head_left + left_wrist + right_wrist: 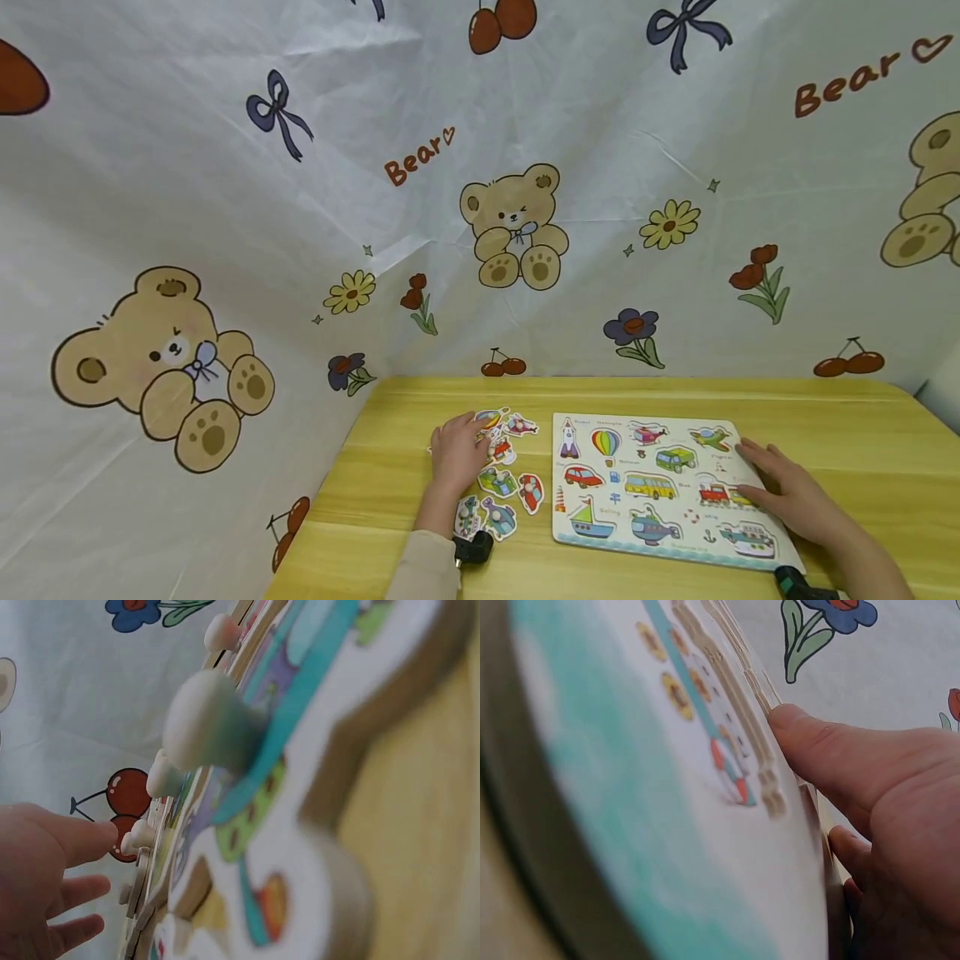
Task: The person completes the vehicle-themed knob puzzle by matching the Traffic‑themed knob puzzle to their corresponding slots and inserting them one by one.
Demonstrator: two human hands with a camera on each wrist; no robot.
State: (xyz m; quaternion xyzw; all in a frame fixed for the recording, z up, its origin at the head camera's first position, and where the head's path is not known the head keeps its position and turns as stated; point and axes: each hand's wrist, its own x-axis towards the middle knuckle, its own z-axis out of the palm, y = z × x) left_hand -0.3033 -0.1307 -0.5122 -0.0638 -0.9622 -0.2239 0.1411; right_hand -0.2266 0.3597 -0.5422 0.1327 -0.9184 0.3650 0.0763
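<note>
My left hand (456, 450) is over a cluster of knobbed puzzle pieces on the table's left part. In the left wrist view its thumb and fingers are extended beside white knobs (206, 724), gripping none. Around it lie a pink helicopter piece (521, 425), a green truck piece (497, 482), a red car piece (531, 493) and a purple-blue vehicle piece (500, 518). My right hand (798, 496) rests at the right edge of a white puzzle board (686, 502), thumb on top, other fingers along the edge. Pictures of vehicles cover the board.
The yellow wood-grain table (360, 508) carries board and pieces. A white cloth (585, 333) printed with bears and flowers hangs behind the table and to its left. A black device (474, 547) sits at my left wrist, another (802, 586) at my right.
</note>
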